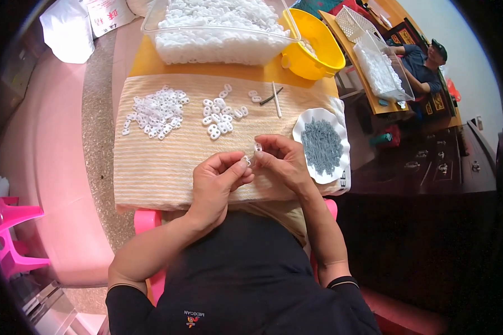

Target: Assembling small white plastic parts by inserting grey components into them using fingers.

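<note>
Over the near part of a striped cloth [151,178], my two hands meet with their fingertips close together. My left hand [215,176] pinches a small white plastic piece [246,160]. Between the thumb and forefinger of my right hand [285,162] is a white two-holed plastic piece [257,148]; whether the two pieces touch I cannot tell. Beyond my hands lies a loose group of white oval two-holed pieces [215,118]. A heap of smaller white pieces [156,111] lies farther left. Beside my right hand stands a white scalloped plate [344,148] full of thin grey pins [321,146].
A white stick [276,100] and a dark rod [270,97] lie crossed behind the plate. At the far edge stand a clear bin [218,49] of white pieces and a yellow basin [313,64]. Another person [422,67] sits at a table on the right. Pink stool [17,234] at left.
</note>
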A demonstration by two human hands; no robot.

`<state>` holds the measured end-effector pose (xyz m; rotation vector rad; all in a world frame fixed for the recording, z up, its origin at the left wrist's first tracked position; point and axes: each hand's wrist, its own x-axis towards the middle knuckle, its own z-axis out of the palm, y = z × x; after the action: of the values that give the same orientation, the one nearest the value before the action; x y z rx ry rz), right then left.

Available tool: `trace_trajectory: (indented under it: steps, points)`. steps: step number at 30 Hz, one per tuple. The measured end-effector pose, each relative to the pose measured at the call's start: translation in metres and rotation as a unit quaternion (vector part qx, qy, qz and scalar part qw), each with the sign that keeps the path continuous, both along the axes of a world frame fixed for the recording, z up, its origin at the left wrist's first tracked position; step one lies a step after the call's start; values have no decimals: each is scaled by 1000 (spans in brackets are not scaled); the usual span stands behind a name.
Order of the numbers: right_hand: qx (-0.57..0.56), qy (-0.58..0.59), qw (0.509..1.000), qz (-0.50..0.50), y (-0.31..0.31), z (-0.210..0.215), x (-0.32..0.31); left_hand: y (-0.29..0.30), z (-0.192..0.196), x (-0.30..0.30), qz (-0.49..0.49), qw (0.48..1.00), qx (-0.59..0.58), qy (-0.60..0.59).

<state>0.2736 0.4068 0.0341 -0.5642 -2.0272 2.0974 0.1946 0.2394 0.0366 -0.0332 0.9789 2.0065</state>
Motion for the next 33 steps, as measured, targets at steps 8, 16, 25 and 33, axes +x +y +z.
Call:
trace_trajectory:
  steps: [8, 16, 25, 33]
  points:
    - [-39, 12, 999, -5, -1, -4, 6, 1, -3, -1, -7, 1000, -10, 3]
    - [-51, 3, 999, -2, -3, -4, 11, 2, -5, -1, -24, 1000, -18, 5]
    - [-60, -1, 998, 6, -3, -3, 14, 3, -4, -1, -44, 999, -27, 5]
    - [-70, 10, 997, 13, -4, 0, 16, 4, -9, 0, -42, 999, -26, 6]
